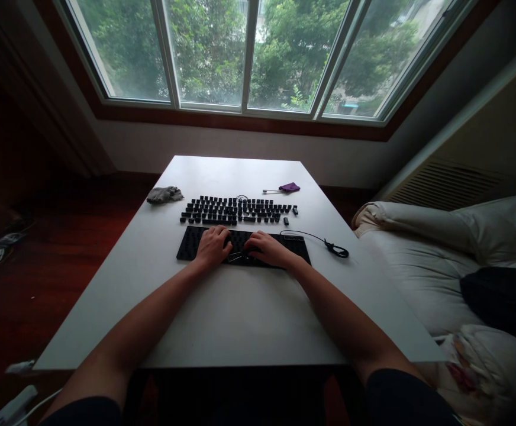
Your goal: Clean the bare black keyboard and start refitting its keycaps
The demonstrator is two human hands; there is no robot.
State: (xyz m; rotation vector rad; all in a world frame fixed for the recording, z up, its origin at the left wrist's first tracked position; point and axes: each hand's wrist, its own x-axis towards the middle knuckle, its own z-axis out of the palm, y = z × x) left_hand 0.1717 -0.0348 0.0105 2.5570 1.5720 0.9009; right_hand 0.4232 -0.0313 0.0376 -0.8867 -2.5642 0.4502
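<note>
A black keyboard base [189, 244] with its keycaps off lies on the white table [240, 313]. My left hand [212, 247] rests on its left middle, fingers curled down against it. My right hand [268, 249] lies just right of centre, fingers closed around a small wire tool [236, 257] whose metal loop shows between the hands. Beyond the base, the removed black keycaps [235, 210] are laid out in rows in keyboard order. Two loose caps [286, 220] sit at their right end.
A grey cloth [164, 194] lies at the table's far left, a purple-headed brush [288, 187] at the far right. A black cable [334, 248] runs off the base's right end. A sofa with white cushions [439, 260] stands right; windows are behind.
</note>
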